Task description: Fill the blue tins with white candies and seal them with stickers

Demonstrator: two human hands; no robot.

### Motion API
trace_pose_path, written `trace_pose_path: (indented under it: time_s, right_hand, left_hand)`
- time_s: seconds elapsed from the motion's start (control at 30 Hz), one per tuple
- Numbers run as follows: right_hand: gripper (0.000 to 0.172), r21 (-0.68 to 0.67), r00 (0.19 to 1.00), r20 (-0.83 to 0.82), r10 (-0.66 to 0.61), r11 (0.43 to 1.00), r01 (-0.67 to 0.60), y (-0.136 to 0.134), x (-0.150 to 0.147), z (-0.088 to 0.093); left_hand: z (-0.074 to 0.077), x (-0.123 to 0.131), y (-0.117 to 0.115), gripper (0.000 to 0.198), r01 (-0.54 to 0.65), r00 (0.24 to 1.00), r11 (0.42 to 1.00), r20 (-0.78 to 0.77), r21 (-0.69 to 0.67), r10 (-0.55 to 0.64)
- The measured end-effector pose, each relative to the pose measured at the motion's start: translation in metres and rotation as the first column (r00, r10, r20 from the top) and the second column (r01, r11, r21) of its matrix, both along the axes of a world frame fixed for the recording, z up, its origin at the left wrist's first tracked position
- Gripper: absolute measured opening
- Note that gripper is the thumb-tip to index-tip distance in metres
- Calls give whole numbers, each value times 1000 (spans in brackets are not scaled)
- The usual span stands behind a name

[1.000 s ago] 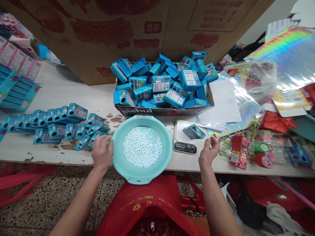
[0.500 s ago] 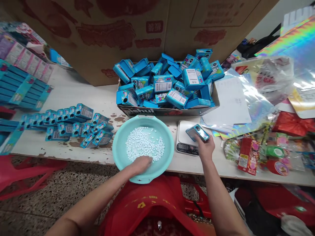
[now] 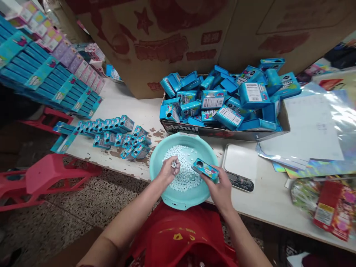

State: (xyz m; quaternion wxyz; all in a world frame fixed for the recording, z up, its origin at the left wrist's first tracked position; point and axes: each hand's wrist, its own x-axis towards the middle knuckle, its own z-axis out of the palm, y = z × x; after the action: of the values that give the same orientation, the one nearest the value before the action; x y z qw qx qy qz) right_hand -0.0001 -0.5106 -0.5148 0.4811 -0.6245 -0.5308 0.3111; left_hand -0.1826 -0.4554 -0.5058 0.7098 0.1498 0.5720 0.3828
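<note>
Several candies (image 3: 174, 164) are clutched by the left hand (image 3: 167, 169), one box (image 3: 205, 169) by the right (image 3: 222, 187), the bowl (image 3: 185, 199) beneath probably for spills.

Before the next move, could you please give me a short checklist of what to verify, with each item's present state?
1. Left hand holding white candies: ok, several show within its curled fingers.
2. Right hand has a grip on the blue candy box: ok.
3. Candy box over the turquoise basin: ok, it overlaps the basin's right side in this view.
4. Basin wholly on the table: not ok, its near rim juts past the edge.
5. Digital scale reading: cannot tell, too small.
</note>
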Motion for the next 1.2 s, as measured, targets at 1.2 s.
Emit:
trace_pose_path:
  time_s: [1.2]
  right_hand:
    - [31, -12, 998, -61, -31, 999, 30, -11, 2, 12]
  left_hand:
    - [49, 38, 10, 31, -163, 971, 826, -59, 540, 230]
